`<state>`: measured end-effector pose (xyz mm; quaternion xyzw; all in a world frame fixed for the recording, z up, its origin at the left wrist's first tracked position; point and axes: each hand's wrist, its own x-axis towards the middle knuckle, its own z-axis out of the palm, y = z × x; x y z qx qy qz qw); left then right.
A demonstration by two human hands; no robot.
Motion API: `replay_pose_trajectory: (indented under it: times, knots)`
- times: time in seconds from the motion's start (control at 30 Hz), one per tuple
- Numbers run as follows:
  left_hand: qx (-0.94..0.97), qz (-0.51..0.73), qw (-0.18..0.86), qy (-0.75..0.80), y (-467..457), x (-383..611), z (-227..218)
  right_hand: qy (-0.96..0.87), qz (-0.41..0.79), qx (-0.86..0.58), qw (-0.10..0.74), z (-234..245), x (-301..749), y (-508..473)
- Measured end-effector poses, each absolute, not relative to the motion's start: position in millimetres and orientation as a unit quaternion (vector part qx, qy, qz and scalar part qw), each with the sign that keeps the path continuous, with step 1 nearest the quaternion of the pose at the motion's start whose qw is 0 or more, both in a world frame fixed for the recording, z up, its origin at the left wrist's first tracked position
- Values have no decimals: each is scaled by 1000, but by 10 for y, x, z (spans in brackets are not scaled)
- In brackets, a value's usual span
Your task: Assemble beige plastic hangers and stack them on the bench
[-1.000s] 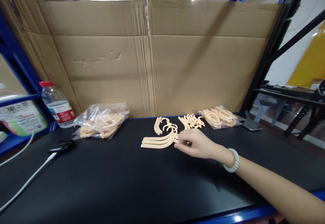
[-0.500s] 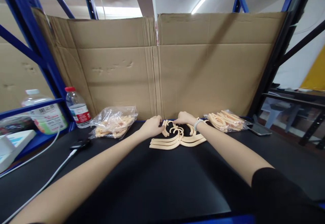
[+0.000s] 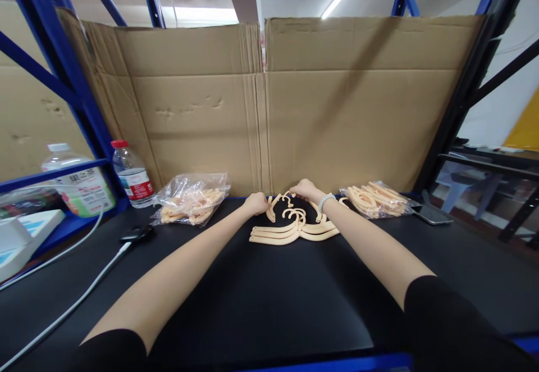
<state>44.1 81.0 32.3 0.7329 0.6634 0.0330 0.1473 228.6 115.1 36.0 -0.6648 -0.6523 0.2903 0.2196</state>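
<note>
Blk tbl [image 3: 252,304], hangers [image 3: 275,237], bags [image 3: 197,182] w/ pcs [image 3: 374,199]

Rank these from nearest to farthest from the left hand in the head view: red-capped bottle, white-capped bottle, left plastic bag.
1. Left plastic bag: left of the left hand.
2. Red-capped bottle: farther left, past the bag.
3. White-capped bottle: farthest left, behind the blue rail.

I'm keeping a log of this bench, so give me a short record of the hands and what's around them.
Left hand: at the curved pieces, grip unclear
Right hand: fingertips near a hook, grip unclear
Nearer the person: hangers, lying together
Left side: left bag, bottle
Right side: right bag, phone
Surface: black table
Behind: cardboard
</note>
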Motion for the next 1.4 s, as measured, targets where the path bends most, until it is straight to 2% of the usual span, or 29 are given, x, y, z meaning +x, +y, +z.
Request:
replay_pose_trajectory:
  times: [0.3,0.57,0.73,0.8,0.97,1.03,1.2,1.4]
  knots:
    - [732,48,100,673,770,407,332,-572,440,-568,396,503,2554,753]
    - [730,143,139,653,636,239,523,-531,562,-423,473,386,2632,152]
    - [729,294,225,575,222,167,550,-512,592,-383,490,293,2616,-49]
    - [714,370,254,537,-6,209,426,-509,599,-366,499,240,2571,-122]
    - [656,533,250,473,-455,318,48,-518,608,-329,503,59,2431,-337]
    - [630,597,289,405,-520,326,-20,-529,611,-323,493,-16,2399,-405]
    - [635,583,359,358,-547,308,-44,-532,640,-310,459,-130,2367,-455]
    - [674,560,349,332,-635,314,-54,-555,636,-297,446,-102,2385,-473]
